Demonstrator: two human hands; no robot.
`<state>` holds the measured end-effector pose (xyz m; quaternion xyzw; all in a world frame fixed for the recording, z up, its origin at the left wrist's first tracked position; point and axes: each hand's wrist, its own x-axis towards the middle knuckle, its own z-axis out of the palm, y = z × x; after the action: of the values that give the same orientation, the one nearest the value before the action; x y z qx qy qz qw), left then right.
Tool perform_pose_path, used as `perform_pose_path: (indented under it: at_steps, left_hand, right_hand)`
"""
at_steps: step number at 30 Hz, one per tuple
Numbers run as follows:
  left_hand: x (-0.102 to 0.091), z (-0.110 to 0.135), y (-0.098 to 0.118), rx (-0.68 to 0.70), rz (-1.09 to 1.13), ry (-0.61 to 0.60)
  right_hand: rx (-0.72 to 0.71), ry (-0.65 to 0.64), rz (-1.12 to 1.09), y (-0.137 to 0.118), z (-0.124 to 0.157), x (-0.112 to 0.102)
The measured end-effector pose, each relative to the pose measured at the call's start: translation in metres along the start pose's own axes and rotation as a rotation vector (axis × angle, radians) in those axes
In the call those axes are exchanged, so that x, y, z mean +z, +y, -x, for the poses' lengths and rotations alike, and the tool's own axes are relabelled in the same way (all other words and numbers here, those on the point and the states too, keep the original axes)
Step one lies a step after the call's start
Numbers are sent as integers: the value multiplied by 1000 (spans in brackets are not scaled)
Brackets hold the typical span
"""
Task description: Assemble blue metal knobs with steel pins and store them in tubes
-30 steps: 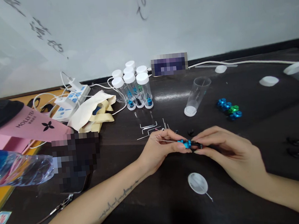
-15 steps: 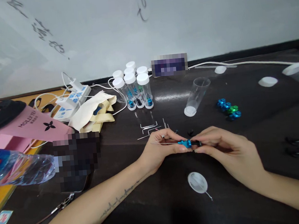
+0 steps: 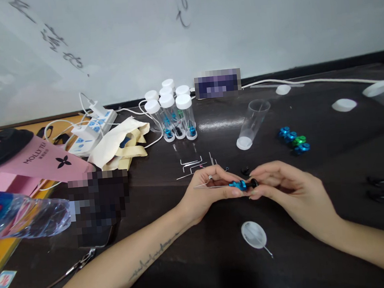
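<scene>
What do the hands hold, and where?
The left hand pinches the small blue metal piece by its middle; right hand pinches the small black round part at its end.

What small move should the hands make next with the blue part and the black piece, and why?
Probably slide the black piece closer onto the blue part. The left hand pinches the thin rod that carries the blue part, and the right hand pinches the black piece right at its end. Whether the two already touch, I cannot tell.
</scene>
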<state>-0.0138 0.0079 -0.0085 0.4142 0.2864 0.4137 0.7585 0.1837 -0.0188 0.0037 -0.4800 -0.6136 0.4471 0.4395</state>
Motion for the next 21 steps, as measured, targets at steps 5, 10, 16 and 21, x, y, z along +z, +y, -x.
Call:
perform_pose_path:
  at_steps: [5, 10, 16, 21]
  left_hand:
    - [0, 0, 0, 1, 8, -1]
    - [1, -1, -1, -9, 4, 3]
    - [0, 0, -1, 7, -24, 10]
    - [1, 0, -1, 18, -13, 4]
  right_hand:
    - [12, -6, -16, 0, 1, 0]
    - [-3, -17, -34, 2, 2, 1]
    - [9, -23, -71, 4, 1, 1]
    - [15, -21, -93, 4, 2, 0]
